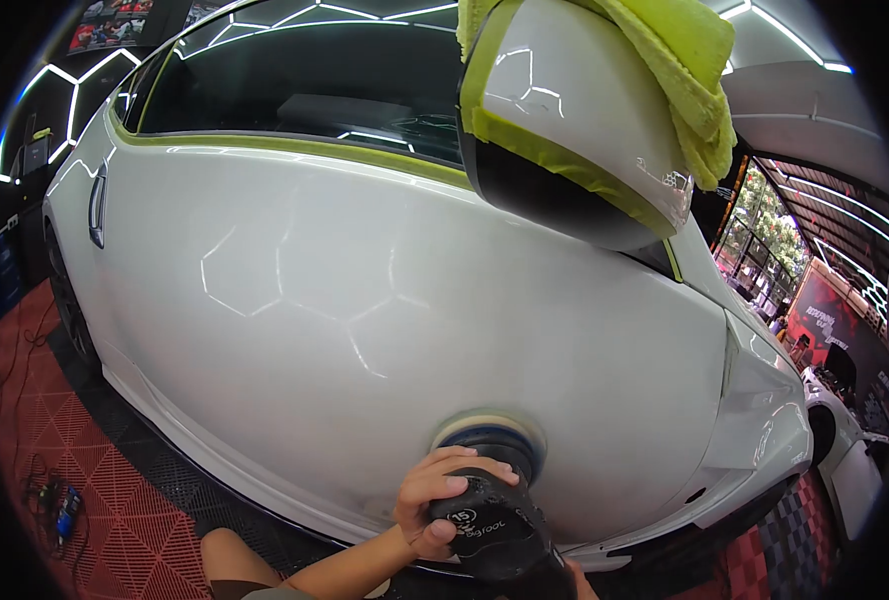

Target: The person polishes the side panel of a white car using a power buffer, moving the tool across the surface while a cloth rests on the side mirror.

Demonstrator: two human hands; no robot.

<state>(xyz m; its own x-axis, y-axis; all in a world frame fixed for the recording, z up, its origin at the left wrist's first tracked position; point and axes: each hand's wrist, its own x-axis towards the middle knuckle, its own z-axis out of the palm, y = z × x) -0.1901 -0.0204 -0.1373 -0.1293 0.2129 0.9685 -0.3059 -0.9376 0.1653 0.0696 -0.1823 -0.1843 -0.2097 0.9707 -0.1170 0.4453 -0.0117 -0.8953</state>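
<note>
A black car polisher (pixel 500 525) marked "15" and "bigfoot" has its round pale pad (pixel 535 440) against the lower part of the white car door (pixel 295 300). My left hand (pixel 440 500) is closed over the polisher's head, with fingers across the top and the thumb on the near side. At the bottom edge, a small part of my right hand (pixel 581 580) shows around the polisher's rear body; most of its fingers are hidden. Faint haze marks the paint near the pad.
Above the door juts the side mirror (pixel 585 110), edged with yellow-green tape and draped with a yellow-green towel (pixel 700 90). Tape (pixel 305 147) lines the window's lower edge. Cords and a blue item (pixel 68 510) lie on the red floor tiles (pixel 135 540). Another white car (pixel 850 470) stands at right.
</note>
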